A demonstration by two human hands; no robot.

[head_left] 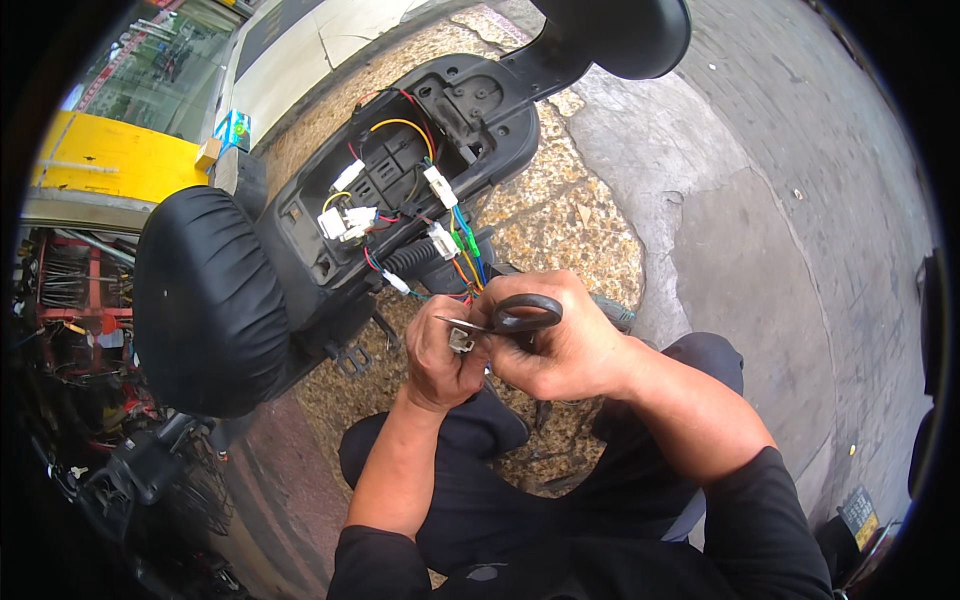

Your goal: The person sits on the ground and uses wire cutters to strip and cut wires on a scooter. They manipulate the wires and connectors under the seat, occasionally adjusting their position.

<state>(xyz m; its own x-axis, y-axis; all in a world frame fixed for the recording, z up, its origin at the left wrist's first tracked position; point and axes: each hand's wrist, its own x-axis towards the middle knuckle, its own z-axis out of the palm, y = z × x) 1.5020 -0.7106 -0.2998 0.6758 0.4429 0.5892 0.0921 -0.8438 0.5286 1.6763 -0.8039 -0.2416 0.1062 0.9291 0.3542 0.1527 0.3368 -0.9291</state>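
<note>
Two kinds of ground spread beneath us: pebbly, cracked stone (590, 240) under the bike (518, 130), and dull grey paving (810, 150) to our right. On our left we have a yellow ledge (120, 165) with a small blue-green box (233, 130) at its end, and below it a cluttered red rack (100, 290). The bike's black plastic body is matt and moulded, with an open recess (385, 165) in the middle. Its padded seat (205, 300) is rounded and gathered into pleats. From the recess, thin coloured wires (466, 267) run to our hands, with blocky white plugs (440, 187) along them; beside them we see a ribbed black tube (410, 257). Our left hand (432, 350) pinches a small pale plug (460, 341), just outside the recess. Our right hand (565, 335) grips scissors (550, 311), one black loop standing above the fist, the slim metal blades pointing left over our left fingers.
</note>
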